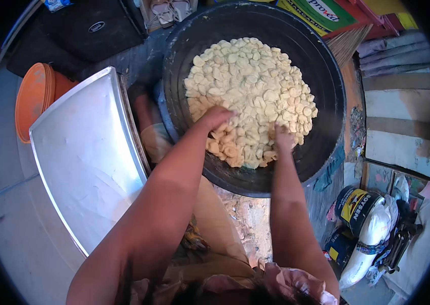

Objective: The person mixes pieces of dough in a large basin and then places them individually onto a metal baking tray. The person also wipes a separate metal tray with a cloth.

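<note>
A wide black round tub [179, 51] stands in front of me. In it lies a broad heap of pale yellow dough pieces [255, 76], small, flattened and rounded. My left hand [217, 118] is at the near left part of the heap, its fingers curled down around some of the pieces. At the near right edge of the heap, my right hand [283, 139] reaches in, and its fingertips are hidden among the pieces. Between the two hands more dough pieces lie loosely piled, and a bit of the tub's bottom shows at the near edge.
To the left a large metal tray [85, 152] leans beside orange plastic basins [34, 101]. A black speaker-like box [90, 30] is behind them. At the far right stand a green and yellow carton [321, 15] and folded cloths [397, 53]. Dark paint cans [354, 203] sit at the near right.
</note>
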The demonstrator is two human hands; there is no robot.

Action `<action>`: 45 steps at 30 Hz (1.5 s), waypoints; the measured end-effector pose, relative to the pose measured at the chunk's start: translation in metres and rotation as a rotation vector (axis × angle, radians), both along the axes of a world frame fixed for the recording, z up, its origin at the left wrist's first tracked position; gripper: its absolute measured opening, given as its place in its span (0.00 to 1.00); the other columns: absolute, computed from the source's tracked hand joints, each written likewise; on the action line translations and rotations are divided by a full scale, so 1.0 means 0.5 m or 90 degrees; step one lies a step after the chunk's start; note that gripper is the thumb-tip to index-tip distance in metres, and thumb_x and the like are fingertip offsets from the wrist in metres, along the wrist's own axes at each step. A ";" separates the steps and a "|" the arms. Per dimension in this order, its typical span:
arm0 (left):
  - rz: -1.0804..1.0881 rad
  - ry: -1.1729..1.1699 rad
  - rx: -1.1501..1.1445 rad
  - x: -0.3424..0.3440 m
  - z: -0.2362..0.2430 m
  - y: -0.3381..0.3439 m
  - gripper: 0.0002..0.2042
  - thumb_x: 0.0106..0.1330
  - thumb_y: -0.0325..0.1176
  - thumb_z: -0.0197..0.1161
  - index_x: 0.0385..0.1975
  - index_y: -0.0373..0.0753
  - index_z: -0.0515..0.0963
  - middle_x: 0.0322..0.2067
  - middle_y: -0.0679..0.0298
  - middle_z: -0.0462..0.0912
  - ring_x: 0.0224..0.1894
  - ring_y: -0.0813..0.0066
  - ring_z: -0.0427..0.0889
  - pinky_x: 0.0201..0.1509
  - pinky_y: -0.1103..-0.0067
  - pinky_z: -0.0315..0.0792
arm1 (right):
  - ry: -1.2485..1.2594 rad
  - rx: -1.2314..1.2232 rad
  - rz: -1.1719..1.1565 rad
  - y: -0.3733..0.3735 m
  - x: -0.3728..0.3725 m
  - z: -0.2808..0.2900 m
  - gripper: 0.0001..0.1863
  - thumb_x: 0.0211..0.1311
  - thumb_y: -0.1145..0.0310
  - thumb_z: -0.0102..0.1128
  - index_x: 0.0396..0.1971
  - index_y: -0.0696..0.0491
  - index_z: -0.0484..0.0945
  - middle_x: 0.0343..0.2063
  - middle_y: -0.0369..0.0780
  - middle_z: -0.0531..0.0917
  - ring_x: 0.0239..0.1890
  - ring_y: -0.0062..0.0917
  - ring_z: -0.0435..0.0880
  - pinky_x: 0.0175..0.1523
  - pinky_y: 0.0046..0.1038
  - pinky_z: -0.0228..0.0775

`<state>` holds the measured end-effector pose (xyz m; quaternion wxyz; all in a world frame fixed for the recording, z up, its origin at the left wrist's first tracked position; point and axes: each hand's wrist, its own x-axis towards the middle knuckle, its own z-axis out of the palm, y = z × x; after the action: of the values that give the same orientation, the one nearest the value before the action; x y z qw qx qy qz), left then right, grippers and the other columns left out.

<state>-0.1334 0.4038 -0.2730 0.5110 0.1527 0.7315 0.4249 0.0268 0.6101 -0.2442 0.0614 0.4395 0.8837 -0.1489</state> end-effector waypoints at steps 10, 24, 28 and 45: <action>-0.046 0.009 -0.085 -0.015 -0.041 0.001 0.29 0.64 0.58 0.56 0.49 0.36 0.79 0.30 0.58 0.79 0.35 0.68 0.81 0.33 0.75 0.76 | -0.040 -0.792 0.176 -0.085 -0.037 0.075 0.44 0.55 0.39 0.60 0.69 0.40 0.57 0.65 0.57 0.57 0.66 0.54 0.58 0.69 0.47 0.51; -0.167 -0.164 -0.065 -0.014 -0.011 0.003 0.40 0.52 0.68 0.62 0.53 0.36 0.76 0.51 0.53 0.75 0.47 0.64 0.76 0.45 0.72 0.73 | -0.143 -0.566 0.575 -0.110 0.027 0.088 0.53 0.43 0.37 0.70 0.69 0.45 0.58 0.61 0.53 0.61 0.66 0.50 0.61 0.64 0.41 0.62; 0.025 -0.027 0.046 0.018 0.003 0.010 0.39 0.51 0.67 0.64 0.51 0.35 0.77 0.38 0.55 0.76 0.28 0.67 0.78 0.35 0.70 0.73 | -0.020 -0.432 0.145 -0.023 0.023 0.067 0.54 0.48 0.34 0.65 0.70 0.48 0.55 0.62 0.53 0.58 0.63 0.41 0.67 0.60 0.36 0.68; -0.346 0.355 -0.304 0.141 0.100 0.003 0.55 0.31 0.38 0.81 0.67 0.56 0.57 0.62 0.55 0.63 0.59 0.50 0.72 0.57 0.61 0.72 | -0.100 -0.280 0.205 -0.166 0.043 -0.012 0.65 0.22 0.52 0.82 0.69 0.49 0.56 0.61 0.62 0.61 0.61 0.52 0.68 0.62 0.39 0.66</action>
<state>-0.0628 0.4055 -0.2232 0.4081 0.3258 0.8520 0.0375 0.0484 0.5274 -0.2503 0.2460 0.2800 0.8812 -0.2908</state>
